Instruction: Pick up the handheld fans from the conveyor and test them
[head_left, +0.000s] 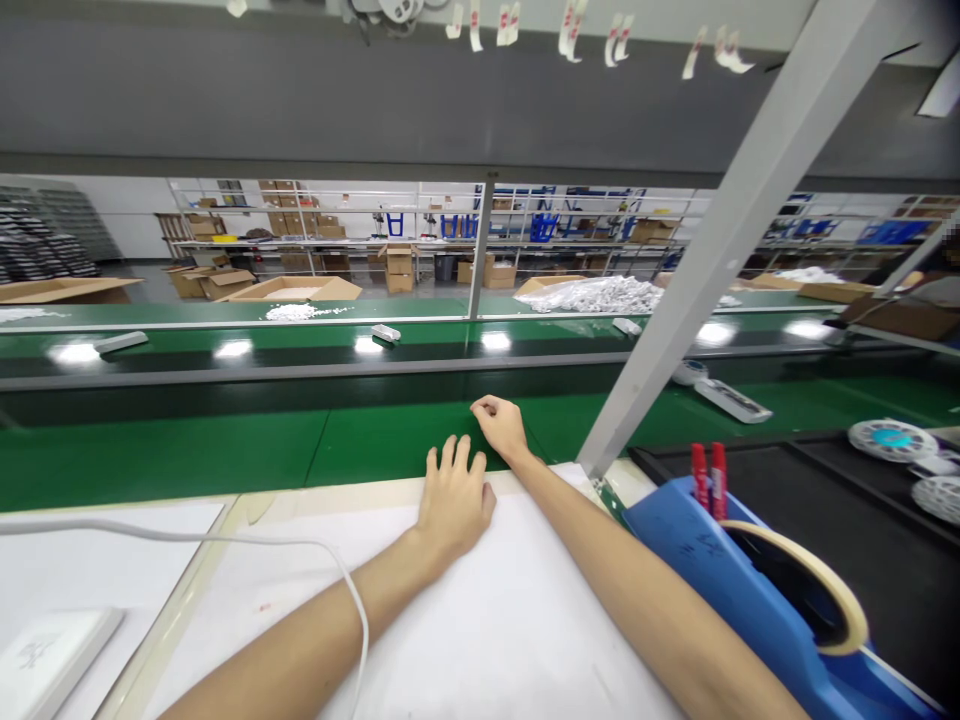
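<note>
My left hand (454,500) lies with its fingers stretched and spread at the far edge of the white work surface (517,620), holding nothing. Just beyond it, my right hand (502,428) is over the green surface (390,440), its fingers curled in toward the thumb. Anything between those fingertips is hidden or too small to make out. A thin white cable (255,541) runs in from the left and passes over my left forearm. At the lower left sits a flat white box-shaped item (56,655) with dark markings.
A slanted grey post (675,270) rises right of my hands. Beside my right forearm, a blue holder (697,570) carries red markers (709,475) and a tape roll (847,600). White parts (731,400) lie beyond the post. A grey overhead panel (375,110) spans the top.
</note>
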